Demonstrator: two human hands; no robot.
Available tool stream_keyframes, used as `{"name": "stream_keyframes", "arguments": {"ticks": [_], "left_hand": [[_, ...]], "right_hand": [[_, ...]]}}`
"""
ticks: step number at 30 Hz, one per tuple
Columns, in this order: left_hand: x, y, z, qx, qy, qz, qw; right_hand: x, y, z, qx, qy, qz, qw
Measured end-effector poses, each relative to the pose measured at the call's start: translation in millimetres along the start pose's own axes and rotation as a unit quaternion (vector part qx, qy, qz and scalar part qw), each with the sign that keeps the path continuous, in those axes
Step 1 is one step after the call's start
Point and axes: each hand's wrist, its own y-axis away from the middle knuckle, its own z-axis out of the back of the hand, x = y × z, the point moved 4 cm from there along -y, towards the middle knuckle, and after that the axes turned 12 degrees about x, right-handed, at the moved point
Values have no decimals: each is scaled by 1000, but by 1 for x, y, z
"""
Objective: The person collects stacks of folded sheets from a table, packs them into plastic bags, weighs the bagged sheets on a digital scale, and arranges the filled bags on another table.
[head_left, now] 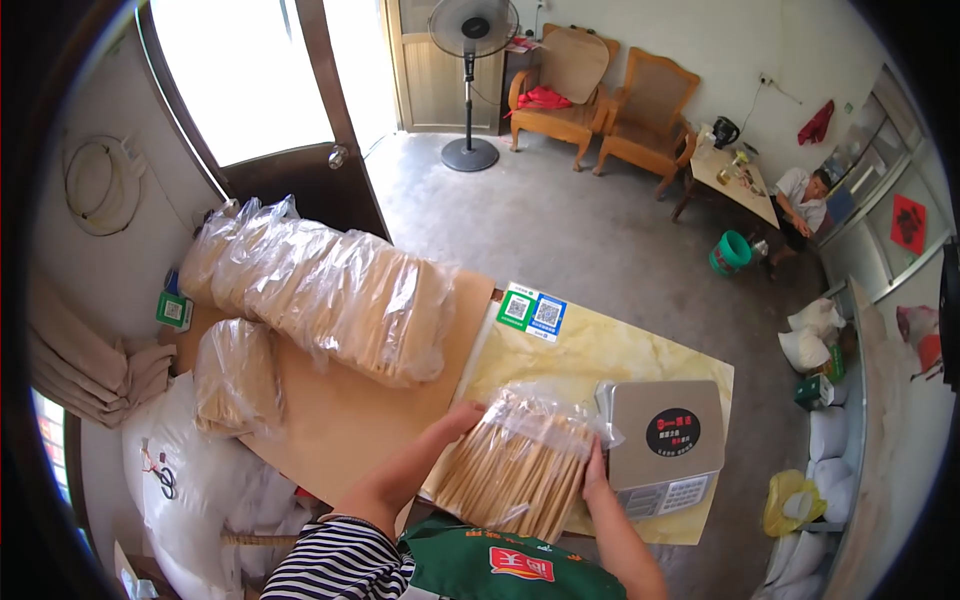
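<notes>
A clear plastic bag of tan sticks (515, 465) is at the front edge of the table, right before my body. My left hand (462, 418) grips its upper left side, fingers mostly hidden behind the bag. On the other side, my right hand (597, 472) presses against the bag's right edge with its fingers upward. The plastic gathers at the top of the bundle. A grey weighing scale (640, 480) stands just right of my right hand. Beyond my left hand lies a long row of similar plastic-wrapped bundles (320, 290).
One smaller wrapped bundle (238, 375) lies at the left of the table. QR code cards (531, 312) sit at the far edge. White plastic sacks (190, 500) with scissors (167, 482) are at the left. A fan (470, 100), chairs (645, 115) and a seated person (800, 205) are farther off.
</notes>
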Motion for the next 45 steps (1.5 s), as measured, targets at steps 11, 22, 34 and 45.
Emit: {"name": "stream_keyframes", "arguments": {"ticks": [11, 22, 34, 45], "left_hand": [[-92, 147, -21, 78, 224, -230, 944], [48, 190, -20, -79, -205, -134, 966], [80, 215, -48, -140, -289, -133, 938], [41, 193, -55, -160, 116, -234, 952]], "right_hand": [[36, 34, -47, 175, 136, 102, 970], [47, 92, -95, 200, 223, -2, 954], [-36, 50, -29, 305, 508, 6, 806], [-64, 20, -22, 300, 195, -238, 903]]}}
